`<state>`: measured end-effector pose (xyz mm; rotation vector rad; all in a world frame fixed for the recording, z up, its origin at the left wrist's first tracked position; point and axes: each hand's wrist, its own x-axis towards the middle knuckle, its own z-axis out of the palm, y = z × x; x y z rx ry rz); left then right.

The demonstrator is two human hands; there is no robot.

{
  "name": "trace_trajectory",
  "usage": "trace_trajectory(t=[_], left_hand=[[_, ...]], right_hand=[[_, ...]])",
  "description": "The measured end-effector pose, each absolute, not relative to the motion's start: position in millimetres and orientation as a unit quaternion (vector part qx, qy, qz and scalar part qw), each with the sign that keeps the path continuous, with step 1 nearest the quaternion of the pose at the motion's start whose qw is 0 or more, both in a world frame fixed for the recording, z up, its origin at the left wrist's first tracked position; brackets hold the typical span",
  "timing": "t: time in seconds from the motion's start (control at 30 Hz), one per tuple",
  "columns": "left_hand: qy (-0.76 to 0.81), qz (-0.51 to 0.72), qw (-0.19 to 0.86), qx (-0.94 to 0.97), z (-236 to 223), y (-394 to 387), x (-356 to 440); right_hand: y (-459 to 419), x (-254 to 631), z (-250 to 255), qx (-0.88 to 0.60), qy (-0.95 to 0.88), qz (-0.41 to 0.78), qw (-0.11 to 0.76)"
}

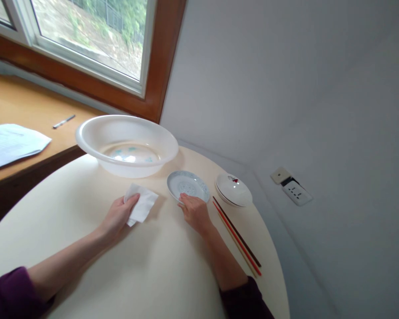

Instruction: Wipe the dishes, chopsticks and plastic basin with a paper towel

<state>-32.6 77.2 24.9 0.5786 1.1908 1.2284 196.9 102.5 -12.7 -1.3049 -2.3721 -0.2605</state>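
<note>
My left hand [120,213] is closed on a folded white tissue [144,204], thumb on top, just above the round table. A patterned pale blue-grey plate [189,182] lies in front of my right hand [196,212]. That hand grips the plate's near rim, with the thumb and fingers closed at the edge; some of the fingers are hidden. To the right of the plate sit stacked white dishes [233,188], the top one with a small red and black print. Several chopsticks [236,235], dark, red and pale, lie beside my right forearm.
A large translucent white basin [136,168] stands at the back of the round cream table [146,274]. On the wooden desk [16,99] at left are papers [13,144] and a pen [64,121]. A wall with a socket [296,193] borders the table's right side.
</note>
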Motion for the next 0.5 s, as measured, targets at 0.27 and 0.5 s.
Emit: trace_trajectory(t=[0.27, 0.5], left_hand=[[0.511, 0.514, 0.642, 0.252, 18.4, 80.2, -33.4], [0.527, 0.501, 0.635, 0.260, 18.5, 80.3, -34.0]], right_hand=[[105.3, 199.3, -17.8, -0.473, -0.851, -0.108, 0.200], [106.7, 199.3, -19.6, -0.475, -0.852, -0.098, 0.196]])
